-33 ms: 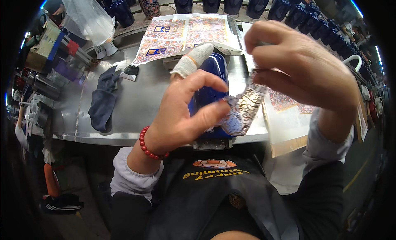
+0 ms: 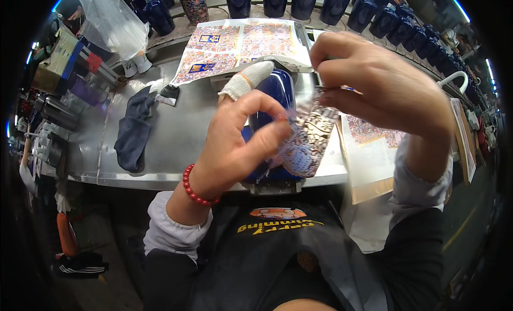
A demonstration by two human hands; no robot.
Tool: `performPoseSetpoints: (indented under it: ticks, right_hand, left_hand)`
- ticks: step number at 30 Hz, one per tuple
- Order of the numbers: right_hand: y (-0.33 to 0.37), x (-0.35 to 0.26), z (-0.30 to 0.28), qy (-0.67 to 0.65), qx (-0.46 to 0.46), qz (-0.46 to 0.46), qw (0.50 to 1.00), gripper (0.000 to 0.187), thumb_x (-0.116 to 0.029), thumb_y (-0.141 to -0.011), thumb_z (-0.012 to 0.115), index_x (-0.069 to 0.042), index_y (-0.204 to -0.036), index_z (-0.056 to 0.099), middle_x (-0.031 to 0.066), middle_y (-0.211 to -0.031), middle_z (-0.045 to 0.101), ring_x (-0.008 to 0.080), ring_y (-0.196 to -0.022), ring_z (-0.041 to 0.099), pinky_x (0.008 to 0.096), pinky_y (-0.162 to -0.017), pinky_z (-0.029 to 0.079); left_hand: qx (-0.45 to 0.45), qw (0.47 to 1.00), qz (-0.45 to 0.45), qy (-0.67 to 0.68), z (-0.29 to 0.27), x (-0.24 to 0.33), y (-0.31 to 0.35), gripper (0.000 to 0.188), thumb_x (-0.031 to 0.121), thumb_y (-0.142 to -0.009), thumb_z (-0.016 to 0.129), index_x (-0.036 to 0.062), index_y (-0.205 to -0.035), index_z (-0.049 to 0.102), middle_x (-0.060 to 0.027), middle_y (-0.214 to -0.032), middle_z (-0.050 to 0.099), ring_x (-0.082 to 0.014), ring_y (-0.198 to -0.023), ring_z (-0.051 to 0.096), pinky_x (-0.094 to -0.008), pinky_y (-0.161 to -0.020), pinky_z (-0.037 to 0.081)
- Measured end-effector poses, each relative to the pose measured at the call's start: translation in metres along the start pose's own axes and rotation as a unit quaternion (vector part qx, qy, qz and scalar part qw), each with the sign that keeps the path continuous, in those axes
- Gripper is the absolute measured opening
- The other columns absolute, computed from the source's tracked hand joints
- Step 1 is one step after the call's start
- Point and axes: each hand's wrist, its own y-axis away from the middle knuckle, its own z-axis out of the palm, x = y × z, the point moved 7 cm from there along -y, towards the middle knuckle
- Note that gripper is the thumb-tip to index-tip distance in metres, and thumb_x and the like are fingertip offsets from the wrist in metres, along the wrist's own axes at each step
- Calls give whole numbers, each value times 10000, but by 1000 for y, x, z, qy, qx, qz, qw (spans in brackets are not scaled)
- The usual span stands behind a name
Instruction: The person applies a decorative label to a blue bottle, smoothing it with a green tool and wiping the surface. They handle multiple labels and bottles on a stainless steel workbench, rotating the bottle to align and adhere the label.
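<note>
Between my hands hangs a thin, glossy decal sheet (image 2: 316, 133) with a metallic pattern and a light blue patch at its lower end. The thumb and forefinger of my left hand (image 2: 235, 137) pinch its left edge; that hand wears a white knit finger cover (image 2: 247, 80) and a red bead bracelet. Higher up, my right hand (image 2: 382, 89) holds the sheet's top in closed fingers, slightly blurred. Behind the sheet and my left hand lies a glossy dark blue bottle (image 2: 277, 92), partly hidden.
Printed sheets (image 2: 235, 41) lie beyond the bottle, and more patterned paper (image 2: 368, 150) is at right. A dark cloth (image 2: 133, 132) rests left on the metal table (image 2: 173, 134). Several blue bottles (image 2: 273, 2) line the back. A plastic bag (image 2: 115, 22) stands far left.
Both hands have shifted slightly left, carrying the decal sheet with them. My left thumb and forefinger have drawn closer together at its edge, and the sheet's angle has changed a little.
</note>
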Motion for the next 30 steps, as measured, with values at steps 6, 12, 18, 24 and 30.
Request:
performPoseSetpoints:
  ticks: [6, 12, 18, 24, 30]
  right_hand:
    - [-9, 78, 84, -150, -43, 126, 980, 346, -331, -928, 726, 10, -923, 671, 121, -1087, 595, 280, -970, 612, 396, -838, 509]
    - [5, 110, 118, -293, -14, 175, 940, 289, -285, -932, 742, -27, -861, 633, 108, -1233, 530, 226, -1131, 525, 352, -959, 457]
    - [2, 117, 125, -288, 38, 186, 939, 305, -289, -975, 693, -34, -839, 595, 102, -1222, 529, 201, -1068, 540, 327, -891, 465]
    - [11, 123, 135, -353, 55, 231, 905, 297, -297, -975, 691, -46, -845, 598, 87, -1201, 525, 189, -1092, 524, 323, -939, 434]
    - [16, 123, 141, -403, 89, 226, 883, 283, -281, -962, 711, -56, -839, 591, 86, -1189, 532, 193, -1138, 489, 328, -1007, 379]
  left_hand:
    - [138, 990, -9, -3, -14, -52, -24, 181, 210, -885, 707, 47, -830, 654, -88, -947, 649, -238, -978, 523, -387, -950, 376]
    - [180, 983, -30, -17, -23, -83, -26, 173, 202, -852, 697, 35, -822, 662, -214, -1222, 645, -306, -1118, 551, -405, -1060, 358]
    - [167, 984, -41, 42, -24, -92, -41, 237, 260, -910, 702, 48, -819, 647, -117, -1034, 670, -262, -1047, 523, -405, -987, 369]
    - [204, 977, -23, 55, -25, -105, -41, 220, 238, -926, 705, 51, -826, 643, -94, -988, 667, -247, -1023, 522, -392, -975, 370]
    - [219, 971, -15, 93, -23, -110, -39, 213, 228, -924, 712, 54, -826, 639, -93, -967, 673, -239, -1021, 535, -389, -975, 373]
